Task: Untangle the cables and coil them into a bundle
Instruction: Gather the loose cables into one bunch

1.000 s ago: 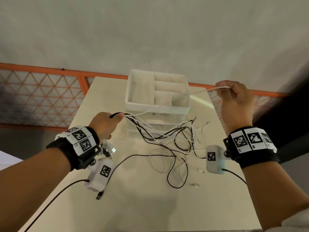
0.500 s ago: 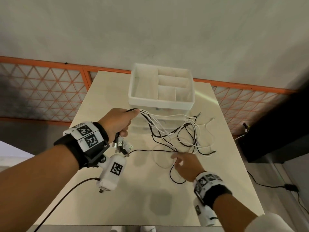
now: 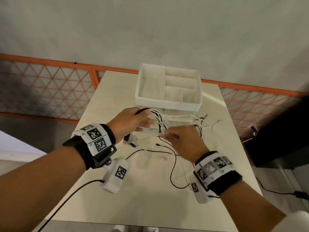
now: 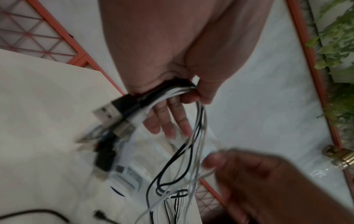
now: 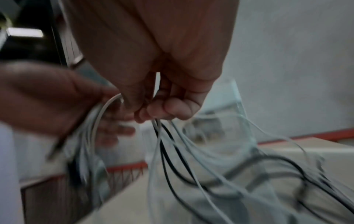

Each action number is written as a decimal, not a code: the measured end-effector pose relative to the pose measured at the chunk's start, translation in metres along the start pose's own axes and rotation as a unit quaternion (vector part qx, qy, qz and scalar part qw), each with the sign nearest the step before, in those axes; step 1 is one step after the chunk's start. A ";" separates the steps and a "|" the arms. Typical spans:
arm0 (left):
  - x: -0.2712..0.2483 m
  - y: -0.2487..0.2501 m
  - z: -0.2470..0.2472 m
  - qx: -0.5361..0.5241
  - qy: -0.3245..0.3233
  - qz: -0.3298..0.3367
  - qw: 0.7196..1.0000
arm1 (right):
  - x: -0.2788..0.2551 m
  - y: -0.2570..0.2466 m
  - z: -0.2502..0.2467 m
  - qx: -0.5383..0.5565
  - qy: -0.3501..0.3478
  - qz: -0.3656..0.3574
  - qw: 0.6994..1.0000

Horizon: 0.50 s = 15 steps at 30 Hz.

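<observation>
Pinching white strands near the left hand point(image 3: 132, 123), the right hand point(image 3: 185, 141) has risen from the table point(image 3: 117, 203), where it was reaching half a second ago, likely feeding the coil. Left thumb and forefinger clamp the cables point(image 3: 168, 121) just behind their plugs; other fingers hang loose. Slack trails right, before the far tray point(image 3: 167, 102).

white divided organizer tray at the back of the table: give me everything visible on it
The white rectangular organizer tray looks like matte plastic, with thick walls and inner dividers forming several compartments, all apparently empty. It sits level on a clear drawer-like base at the far middle of the pale table. The black and white cables lie just in front; whether they touch it is unclear. Neither hand touches it.
</observation>
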<state>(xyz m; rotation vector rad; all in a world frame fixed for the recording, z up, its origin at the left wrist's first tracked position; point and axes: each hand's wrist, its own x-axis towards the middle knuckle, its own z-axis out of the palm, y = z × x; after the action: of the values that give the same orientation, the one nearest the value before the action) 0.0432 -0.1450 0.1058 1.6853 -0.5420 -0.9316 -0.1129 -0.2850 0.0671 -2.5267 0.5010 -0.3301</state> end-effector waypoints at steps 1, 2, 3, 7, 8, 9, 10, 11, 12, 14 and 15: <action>-0.001 0.001 0.003 -0.005 -0.010 0.016 1.000 | 0.007 -0.013 -0.016 -0.002 0.029 -0.013 0.999; -0.001 0.003 0.006 -0.012 -0.019 0.027 0.999 | 0.013 -0.022 -0.032 -0.007 0.053 -0.016 0.998; -0.001 0.005 0.009 -0.023 -0.026 0.032 0.999 | 0.018 -0.029 -0.046 -0.001 0.071 -0.003 0.997; -0.001 0.004 0.009 -0.044 -0.036 0.034 0.998 | 0.032 -0.033 -0.090 0.061 0.136 0.054 0.987; 0.000 0.003 0.007 -0.049 -0.035 0.033 0.998 | 0.033 -0.031 -0.097 0.073 0.158 0.062 0.983; 0.001 0.001 0.004 -0.060 -0.035 0.030 0.997 | 0.035 -0.030 -0.103 0.084 0.182 0.071 0.977; 0.002 0.000 0.002 -0.071 -0.036 0.027 0.996 | 0.035 -0.029 -0.108 0.099 0.206 0.079 0.970; 0.001 -0.001 0.000 -0.076 -0.039 0.027 0.996 | 0.036 -0.027 -0.111 0.115 0.227 0.084 0.963; 0.000 -0.002 -0.002 -0.075 -0.043 0.027 0.996 | 0.036 -0.024 -0.114 0.125 0.247 0.088 0.957; -0.002 -0.004 -0.004 -0.070 -0.057 0.024 0.996 | 0.037 -0.018 -0.117 0.141 0.289 0.105 0.941; -0.003 -0.004 -0.006 -0.066 -0.060 0.021 0.996 | 0.038 -0.012 -0.118 0.154 0.305 0.114 0.933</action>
<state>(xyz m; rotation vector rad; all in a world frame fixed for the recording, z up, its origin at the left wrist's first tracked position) 0.0457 -0.1383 0.1030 1.5020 -0.5808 -1.0205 -0.1140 -0.3450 0.1758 -2.0036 0.8890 -1.0290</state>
